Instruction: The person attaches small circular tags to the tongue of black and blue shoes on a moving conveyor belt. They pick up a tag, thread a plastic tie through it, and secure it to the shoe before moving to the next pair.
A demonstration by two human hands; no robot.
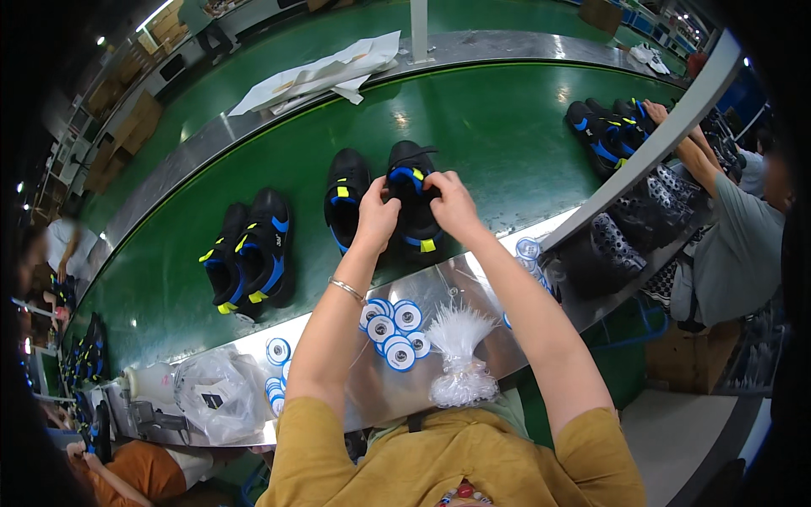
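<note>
Both of my hands are on a black sneaker [412,221] with blue and yellow trim, lying on the green conveyor belt. My left hand [378,215] pinches the left side of its opening, near the blue tongue. On the opposite side, my right hand [454,204] grips the edge by the tongue and laces. Its matching sneaker [345,196] lies just left, partly hidden by my left hand and wrist. Farther left on the belt rests another pair of such sneakers [245,249].
Round blue-and-white tags [399,353], a bundle of clear plastic fasteners [460,355] and a clear plastic bag [221,397] lie on the metal ledge. White paper sheets [325,72] lie beyond the belt. A slanted post [646,152] stands at right; a co-worker [735,224] there handles sneakers.
</note>
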